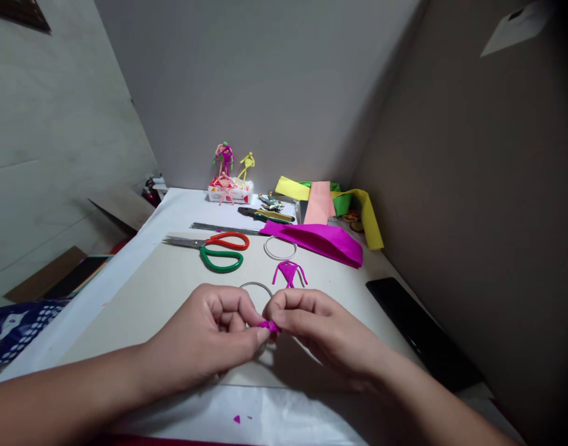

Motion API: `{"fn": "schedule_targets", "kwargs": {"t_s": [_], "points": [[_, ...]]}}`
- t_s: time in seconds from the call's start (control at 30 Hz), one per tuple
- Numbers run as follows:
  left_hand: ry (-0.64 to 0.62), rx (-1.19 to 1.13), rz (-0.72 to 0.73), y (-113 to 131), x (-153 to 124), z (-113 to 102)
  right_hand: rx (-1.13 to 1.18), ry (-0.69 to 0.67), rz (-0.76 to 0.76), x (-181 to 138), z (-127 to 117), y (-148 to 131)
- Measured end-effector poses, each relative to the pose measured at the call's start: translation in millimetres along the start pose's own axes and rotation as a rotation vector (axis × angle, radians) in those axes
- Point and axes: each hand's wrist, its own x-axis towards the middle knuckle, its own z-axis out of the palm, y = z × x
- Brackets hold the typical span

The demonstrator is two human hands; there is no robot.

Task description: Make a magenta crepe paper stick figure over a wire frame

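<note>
My left hand [214, 337] and my right hand [311, 322] meet at the middle of the table, both with fingers curled. Together they pinch a small magenta paper piece [269, 326] between thumbs and fingertips. A thin wire ring [256, 286] lies on the board just behind my knuckles, partly hidden by them. A small magenta paper figure [289, 272] lies flat a little further back, apart from my hands.
Red and green scissors [216, 248], a second wire ring [280, 248], folded magenta paper [325, 240], straight wires [223, 228], pliers [265, 215], coloured paper strips [330, 201] and a white box with wire figures [230, 189] lie behind. A black phone [420, 331] lies right.
</note>
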Motion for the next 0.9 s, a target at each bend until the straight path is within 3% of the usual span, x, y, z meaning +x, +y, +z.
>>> {"fn": "schedule_targets", "kwargs": {"t_s": [0.1,0.33,0.57,0.77,0.9], "points": [[-0.044,0.032,-0.017,4,-1,0,0.074,-0.052,0.097,0,-1,1],[-0.059,0.09,-0.055,7,-2,0,0.025,-0.006,0.089,-1,2,2],[0.052,0.079,-0.018,5,-2,-4,-0.158,0.157,-0.143,-4,9,1],[0.129,0.085,0.059,1,-2,-1,-0.057,0.213,-0.16,2,9,10],[0.118,0.089,0.082,2,-3,5,-0.185,0.308,-0.239,0,12,12]]}}
